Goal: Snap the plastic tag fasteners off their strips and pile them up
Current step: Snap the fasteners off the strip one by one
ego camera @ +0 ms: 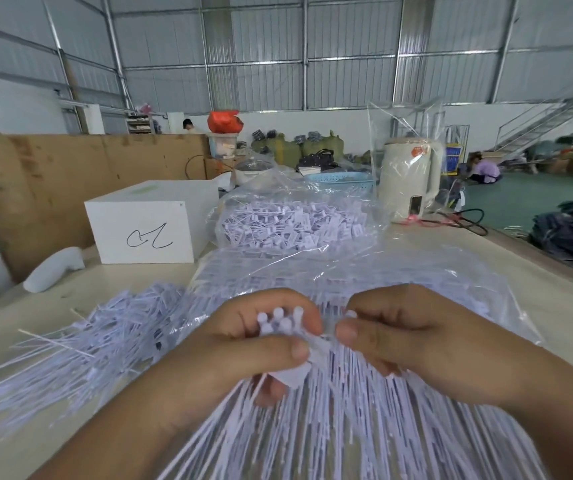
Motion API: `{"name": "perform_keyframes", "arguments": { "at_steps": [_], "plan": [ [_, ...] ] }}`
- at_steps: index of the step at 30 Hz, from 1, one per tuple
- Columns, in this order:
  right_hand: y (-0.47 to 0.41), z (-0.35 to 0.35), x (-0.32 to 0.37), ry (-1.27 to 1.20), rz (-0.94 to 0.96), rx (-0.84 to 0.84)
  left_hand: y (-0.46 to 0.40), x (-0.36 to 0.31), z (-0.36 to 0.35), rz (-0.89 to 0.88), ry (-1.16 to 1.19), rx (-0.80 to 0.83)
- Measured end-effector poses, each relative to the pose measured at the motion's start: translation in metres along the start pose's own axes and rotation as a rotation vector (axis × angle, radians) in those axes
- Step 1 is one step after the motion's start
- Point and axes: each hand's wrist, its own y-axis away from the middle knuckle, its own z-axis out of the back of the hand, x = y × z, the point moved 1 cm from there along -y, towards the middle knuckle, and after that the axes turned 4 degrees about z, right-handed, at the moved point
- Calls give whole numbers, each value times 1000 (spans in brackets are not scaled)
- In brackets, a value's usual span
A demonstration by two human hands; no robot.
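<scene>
Warehouse/factory floor, corrugated metal walls (pixel 347 46), stuffed sacks (pixel 288 148), steel stairs (pixel 552 116)

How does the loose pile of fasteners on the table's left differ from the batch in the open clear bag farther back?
The loose pile lies bare on the table, its long thin tails fanned out; the bagged batch sits inside clear plastic, heaped more compactly with flat tag heads showing. The loose pile is beside the left hand; the bagged batch lies beyond both hands, near the white box. Both are the same pale lilac-white plastic.
</scene>
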Motion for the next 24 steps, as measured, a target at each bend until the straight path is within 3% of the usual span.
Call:
{"name": "perform_keyframes", "arguments": {
  "at_steps": [3, 6, 10, 13, 15, 17, 19, 22, 24],
  "plan": [
    [0, -1, 1, 45, -18, -66, -1, 2, -4, 41, 89, -53],
    [-3, -7, 4, 132, -5, -198, -7, 8, -11, 8, -39, -283],
    [-9, -17, 7, 181, -2, -538, -13, 10, -27, -77, -10, -508],
    [-8, -5, 5, 119, 11, -735, -12, 10, -29, -84, 49, -561],
    [-3, 0, 6, -47, 45, -578, -9, 8, -25, -82, 43, -499],
    [-1, -7, 10, -175, 91, -259, -5, 2, -21, -61, 33, -368],
    [-1, -13, 9, -142, 111, -71, -2, 0, -16, -27, 21, -197],
    [-1, -13, 2, -116, 90, -50, 0, -2, -10, 39, -93, 59],
    [-2, -14, 1, -130, 83, -13, -2, 1, -11, 75, -120, 138]
  ]
}}
